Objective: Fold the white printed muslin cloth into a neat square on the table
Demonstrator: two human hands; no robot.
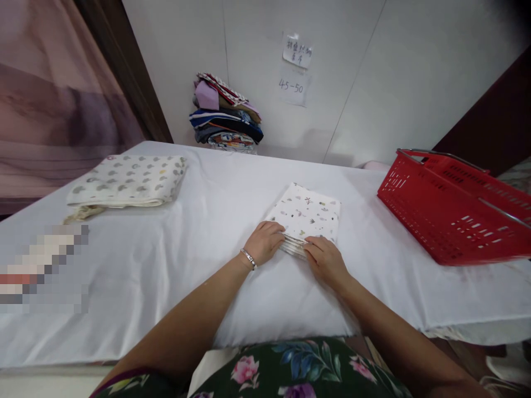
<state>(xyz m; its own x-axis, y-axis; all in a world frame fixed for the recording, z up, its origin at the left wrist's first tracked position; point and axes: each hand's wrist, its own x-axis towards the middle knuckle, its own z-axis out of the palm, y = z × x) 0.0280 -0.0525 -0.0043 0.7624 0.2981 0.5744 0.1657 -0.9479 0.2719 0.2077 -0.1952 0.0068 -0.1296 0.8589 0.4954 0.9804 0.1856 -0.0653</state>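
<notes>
A white cloth point(309, 210) with a small scattered print lies folded into a thick, many-layered rectangle in front of me. At its near left corner, my left hand point(265, 241) has its fingers closed on the edge, a silver bracelet on the wrist. My right hand point(326, 258) grips the near right part of the same edge. Between the two hands the stacked layers show. The thumbs and fingertips are partly hidden against the fabric.
Another folded cloth point(128, 179) with grey motifs lies at the left. A red basket point(456, 210) stands on the right of the white-covered table point(199, 287). Behind the table rises a pile of folded fabrics point(226, 119) against the wall. A pixelated patch covers the left edge.
</notes>
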